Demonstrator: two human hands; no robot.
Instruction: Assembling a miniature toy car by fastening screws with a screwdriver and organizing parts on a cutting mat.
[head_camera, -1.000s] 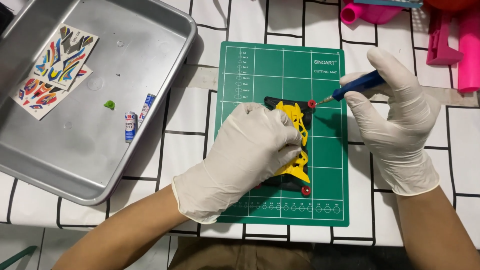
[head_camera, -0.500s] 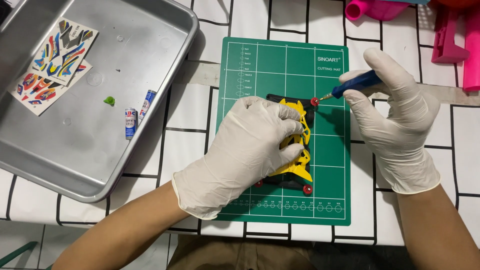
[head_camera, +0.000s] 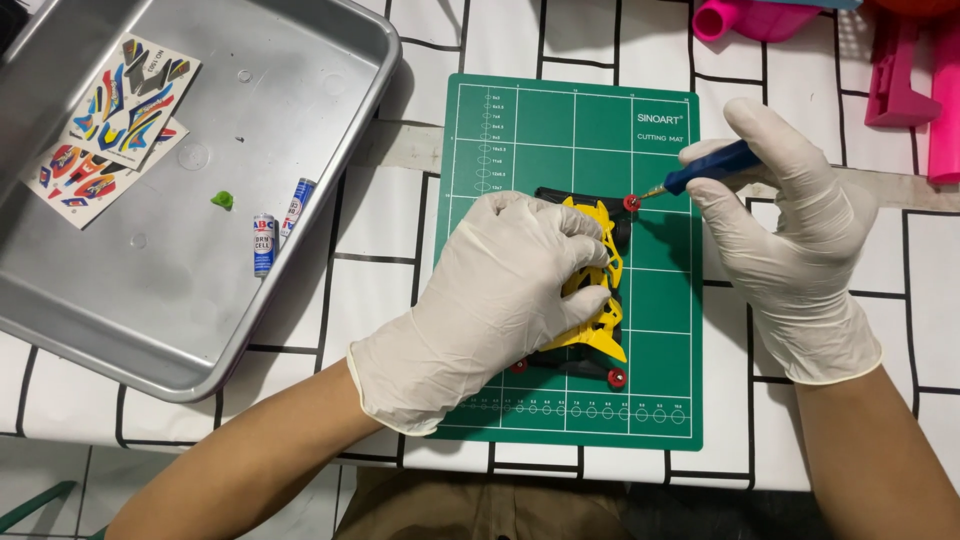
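Note:
A small yellow and black toy car (head_camera: 592, 300) with red rollers lies on a green cutting mat (head_camera: 575, 140). My left hand (head_camera: 495, 300), in a white glove, presses down over the car and covers most of its left side. In my gloved right hand (head_camera: 800, 230) is a blue-handled screwdriver (head_camera: 708, 168). Its tip touches the red roller (head_camera: 631, 203) at the car's upper right corner.
A metal tray (head_camera: 300, 60) at the left holds two colourful sticker sheets (head_camera: 115, 115), two small batteries (head_camera: 278, 228) and a green bit (head_camera: 223, 200). Pink plastic items (head_camera: 915, 75) stand at the top right. The cloth underneath is white with black lines.
Both hands and the car stay nearly still; the view has shifted slightly. The screwdriver tip remains at the red roller.

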